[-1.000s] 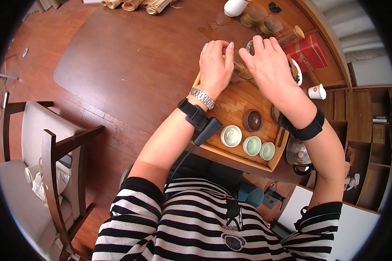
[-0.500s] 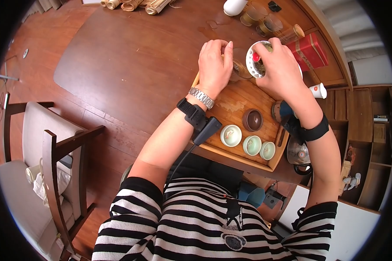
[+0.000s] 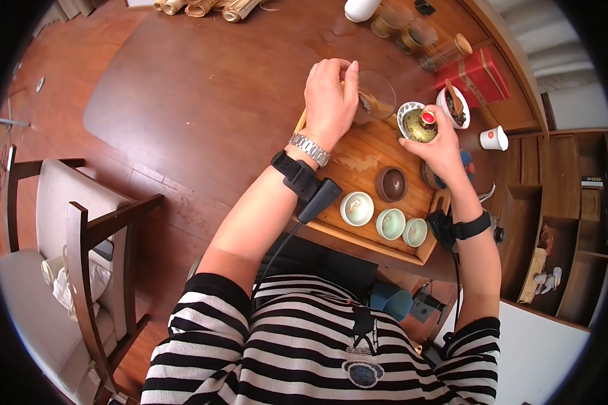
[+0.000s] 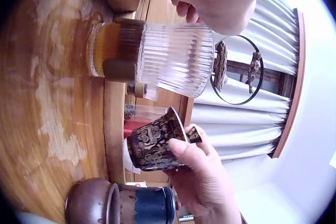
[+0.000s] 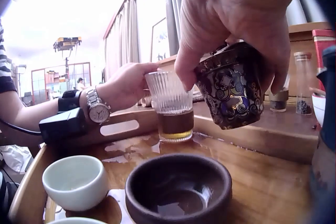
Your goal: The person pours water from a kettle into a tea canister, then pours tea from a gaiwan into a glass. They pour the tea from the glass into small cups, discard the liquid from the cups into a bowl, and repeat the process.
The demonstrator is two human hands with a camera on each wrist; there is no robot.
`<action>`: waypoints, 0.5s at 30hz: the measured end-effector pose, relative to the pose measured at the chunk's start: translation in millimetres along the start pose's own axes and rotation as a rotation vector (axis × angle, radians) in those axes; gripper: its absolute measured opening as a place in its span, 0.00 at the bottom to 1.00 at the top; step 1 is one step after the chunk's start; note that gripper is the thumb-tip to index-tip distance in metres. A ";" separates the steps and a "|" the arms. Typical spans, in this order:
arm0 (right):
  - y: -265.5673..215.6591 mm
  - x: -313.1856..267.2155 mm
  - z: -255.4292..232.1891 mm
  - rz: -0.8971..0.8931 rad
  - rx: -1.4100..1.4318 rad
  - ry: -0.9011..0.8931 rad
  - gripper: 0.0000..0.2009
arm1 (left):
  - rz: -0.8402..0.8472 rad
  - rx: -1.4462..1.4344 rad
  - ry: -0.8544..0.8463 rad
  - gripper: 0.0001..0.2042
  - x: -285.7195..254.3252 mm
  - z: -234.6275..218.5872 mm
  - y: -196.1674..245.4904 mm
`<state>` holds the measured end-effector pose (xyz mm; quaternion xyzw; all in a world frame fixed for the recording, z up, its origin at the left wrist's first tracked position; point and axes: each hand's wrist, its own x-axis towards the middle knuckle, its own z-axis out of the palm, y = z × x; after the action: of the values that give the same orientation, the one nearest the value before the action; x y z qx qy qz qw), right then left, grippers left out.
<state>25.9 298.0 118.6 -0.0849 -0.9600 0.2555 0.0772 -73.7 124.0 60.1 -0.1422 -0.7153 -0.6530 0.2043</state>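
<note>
My right hand (image 3: 440,145) grips a dark, gold-patterned gaiwan (image 5: 231,87) by its rim. In the head view the gaiwan's pale inside and red-topped lid knob (image 3: 427,118) show between thumb and fingers. It hangs above the tray, a little right of a ribbed glass pitcher (image 5: 170,92). Brown-amber liquid fills the pitcher's lower part, and it stands upright on the tray's wet wood. My left hand (image 3: 330,101) is at the pitcher's upper edge, fingers curled in a pinch at its side; its far fingers are partly hidden.
The wooden tray (image 3: 358,162) also carries a brown bowl (image 3: 392,184), several pale green cups (image 3: 390,224) and a blue canister (image 5: 320,171). Beyond its right side are a white dish of tea leaves (image 3: 454,108), a paper cup (image 3: 494,139) and a red box (image 3: 476,75). Bamboo rolls (image 3: 240,9) lie at the back.
My right hand has drawn away from the pitcher to the right and toward my body, carrying the gaiwan, whose lid now shows. My left hand has barely moved.
</note>
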 end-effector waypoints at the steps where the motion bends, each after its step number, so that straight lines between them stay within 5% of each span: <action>1: 3.2 -3.2 3.4 0.018 -0.009 -0.004 0.28 | -0.005 -0.007 0.004 0.08 -0.1 0.2 -0.1; 11: 27.7 -17.5 23.0 0.129 0.059 0.018 0.29 | -0.074 -0.034 -0.144 0.23 -2.1 1.5 -2.8; 15: 44.7 -18.2 30.0 0.125 0.121 0.088 0.29 | -0.219 -0.103 -0.299 0.29 -1.0 -1.0 -2.7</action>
<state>43.4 318.3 68.5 -0.1512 -0.9312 0.3135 0.1081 -74.0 122.8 57.3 -0.1691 -0.7145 -0.6787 0.0159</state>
